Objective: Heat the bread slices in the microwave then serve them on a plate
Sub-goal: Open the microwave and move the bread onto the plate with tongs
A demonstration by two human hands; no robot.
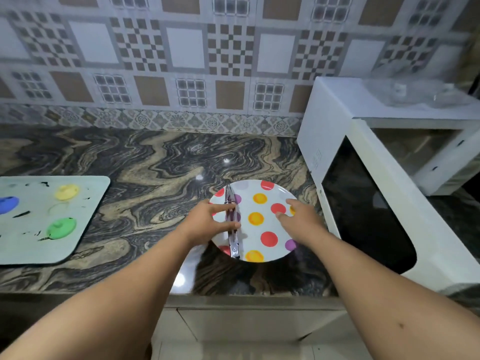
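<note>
The countertop is glossy veined stone with bright glints. The spotted plate looks like smooth plastic, perhaps melamine. The tongs are shiny metal. The microwave casing is smooth white, its door glossy black.
</note>
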